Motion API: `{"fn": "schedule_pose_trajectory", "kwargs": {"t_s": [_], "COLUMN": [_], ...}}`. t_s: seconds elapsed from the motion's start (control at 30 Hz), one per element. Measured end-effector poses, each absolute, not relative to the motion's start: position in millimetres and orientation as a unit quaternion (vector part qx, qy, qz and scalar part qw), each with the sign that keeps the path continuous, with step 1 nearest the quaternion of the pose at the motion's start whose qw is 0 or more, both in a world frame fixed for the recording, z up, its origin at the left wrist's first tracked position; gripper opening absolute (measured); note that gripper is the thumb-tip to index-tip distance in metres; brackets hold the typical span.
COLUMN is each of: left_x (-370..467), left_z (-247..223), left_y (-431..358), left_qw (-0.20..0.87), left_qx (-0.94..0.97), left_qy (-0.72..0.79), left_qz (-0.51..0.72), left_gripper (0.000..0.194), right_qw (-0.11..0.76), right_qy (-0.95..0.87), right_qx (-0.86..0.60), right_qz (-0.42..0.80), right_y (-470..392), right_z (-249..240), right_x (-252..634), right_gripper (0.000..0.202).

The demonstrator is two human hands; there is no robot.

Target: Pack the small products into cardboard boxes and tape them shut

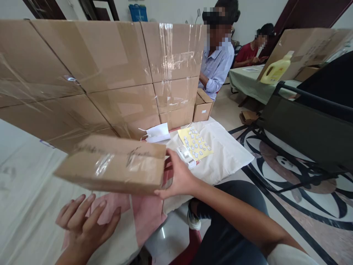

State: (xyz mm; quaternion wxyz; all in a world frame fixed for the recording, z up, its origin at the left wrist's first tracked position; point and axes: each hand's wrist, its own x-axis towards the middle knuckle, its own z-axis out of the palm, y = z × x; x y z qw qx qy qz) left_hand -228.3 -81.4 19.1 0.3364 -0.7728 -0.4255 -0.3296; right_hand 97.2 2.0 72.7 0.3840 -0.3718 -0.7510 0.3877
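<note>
A long cardboard box (132, 173) with clear tape and dark handwriting is tilted above the cloth-covered table. My right hand (179, 175) grips its right end, thumb below and fingers over the far side. Below the box's left part, my left hand (85, 221) is open, its fingers spread and slightly curled with nothing in them. A pink patch (149, 213) of cloth shows under the box. Past my right hand lie a small white item (186, 154), partly covered by a yellow sheet (202, 147) with several small white labels, and a white paper bag (158, 132).
A tall wall of taped cardboard (116, 59) stands along the table's far side. By its right end sits a small closed carton (202, 106). A person in a light blue shirt (220, 66) is behind it. A folding chair (300, 129) stands to the right.
</note>
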Motion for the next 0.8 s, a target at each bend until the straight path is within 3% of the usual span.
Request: {"fn": "schedule_pose_trajectory", "kwargs": {"t_s": [0.13,0.23,0.3,0.43,0.6,0.8], "left_x": [-216.9,-199.4,-190.9,-186.0,-184.6,-180.7], "left_z": [6.0,-1.0,-6.8,-15.0,-12.9,-9.5], "left_y": [-78.3,-73.8,-71.3,-67.3,-65.5,-68.3], "left_qw": [0.291,0.221,0.173,0.109,0.078,0.066], "left_qx": [-0.805,-0.833,-0.842,-0.835,-0.831,-0.825], "left_qy": [-0.407,-0.415,-0.431,-0.471,-0.488,-0.505], "left_qz": [-0.318,-0.291,-0.275,-0.262,-0.256,-0.245], "left_gripper": [0.069,0.052,0.047,0.041,0.04,0.041], "right_qw": [0.55,0.599,0.614,0.58,0.487,0.485], "right_qy": [-0.698,-0.621,-0.556,-0.472,-0.481,-0.481], "right_qx": [-0.41,-0.505,-0.56,-0.663,-0.728,-0.728], "right_qz": [0.205,0.028,-0.026,-0.022,0.025,0.062], "right_y": [18.2,32.3,42.4,62.0,78.7,93.6], "right_z": [107.4,123.1,119.5,81.0,32.6,34.4], "right_x": [152.7,207.3,241.0,287.6,304.5,299.8], "right_gripper": [0.113,0.114,0.111,0.105,0.112,0.124]}}
